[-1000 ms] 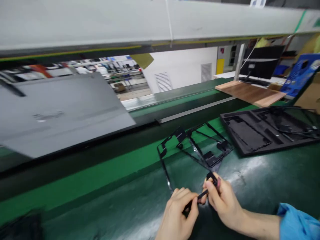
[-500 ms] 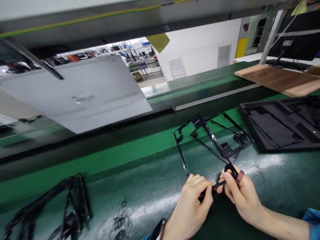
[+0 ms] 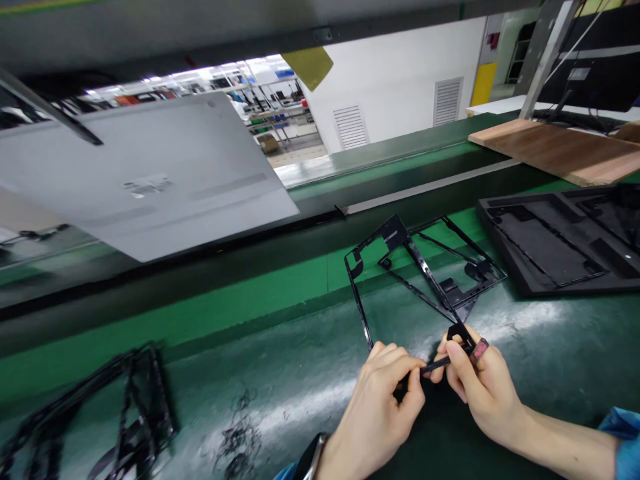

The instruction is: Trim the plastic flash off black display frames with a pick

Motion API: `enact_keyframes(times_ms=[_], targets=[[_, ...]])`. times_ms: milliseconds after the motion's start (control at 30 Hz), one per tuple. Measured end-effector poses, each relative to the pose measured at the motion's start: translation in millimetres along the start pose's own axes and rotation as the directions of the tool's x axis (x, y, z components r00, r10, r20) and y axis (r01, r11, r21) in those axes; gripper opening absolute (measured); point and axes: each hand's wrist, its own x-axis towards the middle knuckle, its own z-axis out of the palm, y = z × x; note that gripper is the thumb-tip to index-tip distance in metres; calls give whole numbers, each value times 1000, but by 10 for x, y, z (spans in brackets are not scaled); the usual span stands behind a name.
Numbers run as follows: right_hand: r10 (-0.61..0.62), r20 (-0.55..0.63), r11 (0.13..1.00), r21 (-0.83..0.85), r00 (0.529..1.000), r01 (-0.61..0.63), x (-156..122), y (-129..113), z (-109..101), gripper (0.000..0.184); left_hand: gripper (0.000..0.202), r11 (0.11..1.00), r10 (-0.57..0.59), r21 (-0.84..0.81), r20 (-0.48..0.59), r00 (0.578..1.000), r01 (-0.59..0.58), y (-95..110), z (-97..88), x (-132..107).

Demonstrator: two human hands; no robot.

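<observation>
Both hands hold a thin black plastic frame (image 3: 421, 261) by its near edge, its far end tilted up. My left hand (image 3: 381, 405) is closed, thumb and fingers pinching the near left corner area. My right hand (image 3: 480, 387) is closed around the near right corner, with a pinkish wrap on one finger. A short stretch of the black edge shows between the hands; the rest there is hidden by fingers. Behind the held frame, a second black frame (image 3: 483, 250) lies on the green bench.
Several black frames (image 3: 131, 407) are piled at the lower left. Thin black scraps (image 3: 239, 433) lie beside them on the green bench top (image 3: 280, 373). A dark foam tray (image 3: 530, 287) holds frames at the right. Behind are a wooden board (image 3: 560, 150) and a grey panel (image 3: 210, 167).
The view has shifted slightly, so the background sits a little higher and further left. Both hands keep their grip on the frame, with almost no movement.
</observation>
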Motion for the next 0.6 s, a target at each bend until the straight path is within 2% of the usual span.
enact_keyframes(times_ms=[367, 467, 600], targets=[[-14, 24, 999, -38, 1000, 15, -12, 0, -21, 32, 28, 995, -61, -72, 197, 979, 76, 0, -108, 36], [-9, 25, 999, -31, 1000, 9, -10, -2, -21, 31, 27, 997, -37, -55, 160, 986, 46, 0, -88, 37], [-10, 19, 1000, -26, 1000, 10, -2, -4, -23, 30, 25, 1000, 27, -14, 57, 998, -26, -15, -44, 13]])
